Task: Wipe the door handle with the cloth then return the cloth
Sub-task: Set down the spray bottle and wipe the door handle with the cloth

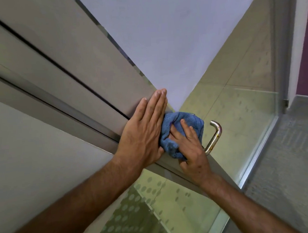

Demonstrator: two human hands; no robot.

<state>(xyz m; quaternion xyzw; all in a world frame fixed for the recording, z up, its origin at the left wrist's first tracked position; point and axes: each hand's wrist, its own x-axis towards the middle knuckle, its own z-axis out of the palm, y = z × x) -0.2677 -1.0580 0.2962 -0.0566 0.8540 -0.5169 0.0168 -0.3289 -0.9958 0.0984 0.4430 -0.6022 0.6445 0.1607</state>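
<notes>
A crumpled blue cloth (187, 122) is pressed against the edge of the door, and my right hand (189, 146) grips it with the fingers spread over it. Just right of the cloth, a curved metal door handle (215, 137) with rusty specks sticks out from the glass door; its near end is hidden behind my right hand. My left hand (146, 129) lies flat on the grey door frame (85, 70), fingers together, touching the cloth's left side and holding nothing.
The glass door panel (239, 111) with a dotted frosted pattern runs to the right, ending at a metal bottom rail (256, 157). Grey carpet (288, 171) covers the floor on the right. A pale wall (25, 151) fills the left.
</notes>
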